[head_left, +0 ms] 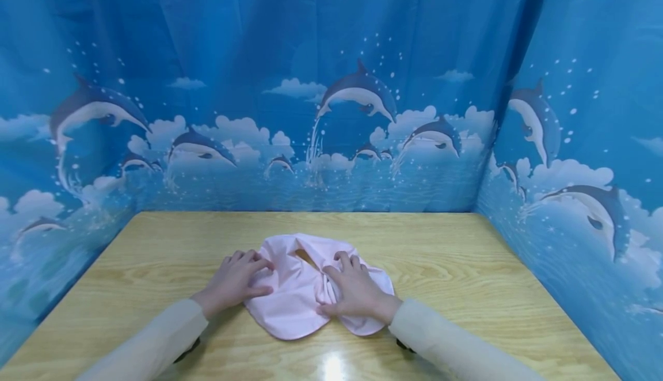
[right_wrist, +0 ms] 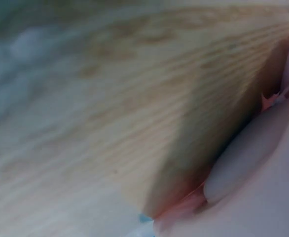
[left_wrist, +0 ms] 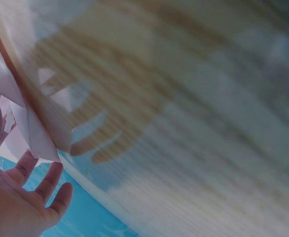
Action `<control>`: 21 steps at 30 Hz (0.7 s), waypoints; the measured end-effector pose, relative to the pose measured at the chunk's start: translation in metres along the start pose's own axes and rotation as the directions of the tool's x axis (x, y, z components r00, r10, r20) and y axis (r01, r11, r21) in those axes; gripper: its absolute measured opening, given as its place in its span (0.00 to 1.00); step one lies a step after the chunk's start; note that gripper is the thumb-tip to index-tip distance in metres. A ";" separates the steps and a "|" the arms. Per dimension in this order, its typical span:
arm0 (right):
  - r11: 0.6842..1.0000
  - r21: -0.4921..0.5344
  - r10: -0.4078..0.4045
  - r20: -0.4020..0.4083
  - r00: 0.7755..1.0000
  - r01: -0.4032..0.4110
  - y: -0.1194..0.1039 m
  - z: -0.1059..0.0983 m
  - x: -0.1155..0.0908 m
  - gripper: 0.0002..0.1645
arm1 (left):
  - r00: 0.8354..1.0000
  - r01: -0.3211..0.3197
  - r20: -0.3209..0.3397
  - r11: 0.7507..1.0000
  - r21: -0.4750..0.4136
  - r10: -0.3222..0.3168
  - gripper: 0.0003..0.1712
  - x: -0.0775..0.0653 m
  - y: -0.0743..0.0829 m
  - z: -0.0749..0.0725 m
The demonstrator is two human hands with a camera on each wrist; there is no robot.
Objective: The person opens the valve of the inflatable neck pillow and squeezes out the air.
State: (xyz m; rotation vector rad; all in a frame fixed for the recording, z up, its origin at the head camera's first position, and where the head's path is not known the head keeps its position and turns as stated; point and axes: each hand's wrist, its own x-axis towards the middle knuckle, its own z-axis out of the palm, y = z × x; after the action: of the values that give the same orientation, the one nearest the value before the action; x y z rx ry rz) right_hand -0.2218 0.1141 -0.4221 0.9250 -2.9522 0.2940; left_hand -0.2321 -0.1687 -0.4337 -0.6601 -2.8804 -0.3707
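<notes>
A pale pink cloth piece (head_left: 295, 306) with rounded lobes lies spread on the wooden table, a narrow gap near its top middle showing the wood. At its left edge rests my left hand (head_left: 235, 280), fingers spread and loosely bent. Its fingertips meet the cloth's edge in the left wrist view, where the left hand (left_wrist: 23, 197) shows three fingers apart. Over the cloth's right half lies my right hand (head_left: 357, 292), fingers spread, with bunched folds between thumb and forefinger. The right wrist view is blurred; pink fabric (right_wrist: 184, 207) shows at the hand's edge.
The light wooden table (head_left: 456, 254) has a glossy surface that reflects a bright light near the front. A blue dolphin-printed curtain (head_left: 269, 35) stands behind it and along both sides. Pale sleeves cover both forearms.
</notes>
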 end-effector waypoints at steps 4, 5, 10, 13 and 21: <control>1.000 0.004 0.012 -0.014 1.000 -0.012 0.001 0.001 0.001 0.46 | 1.000 -0.004 -0.009 1.000 -0.004 0.004 0.22 0.000 -0.001 0.001; 1.000 0.000 0.010 -0.021 1.000 -0.010 0.001 0.001 0.001 0.46 | 1.000 -0.004 -0.011 1.000 -0.005 0.004 0.22 0.000 -0.001 0.001; 1.000 -0.003 0.007 -0.028 1.000 -0.007 0.002 0.001 0.002 0.45 | 1.000 -0.011 -0.020 1.000 -0.003 0.011 0.23 0.000 -0.001 0.002; 1.000 0.016 0.024 0.004 1.000 -0.024 0.001 -0.001 0.001 0.45 | 1.000 -0.008 -0.015 1.000 -0.005 0.008 0.23 0.000 -0.001 0.002; 0.998 -0.010 0.056 0.086 0.995 -0.055 0.000 -0.003 0.003 0.53 | 1.000 -0.003 -0.008 1.000 -0.002 0.003 0.23 0.000 -0.001 0.002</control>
State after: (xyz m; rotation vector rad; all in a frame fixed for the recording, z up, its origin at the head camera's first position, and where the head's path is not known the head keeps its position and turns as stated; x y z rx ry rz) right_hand -0.2241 0.1134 -0.4190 0.8772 -3.0591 0.2513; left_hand -0.2327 -0.1692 -0.4356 -0.6621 -2.8716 -0.3748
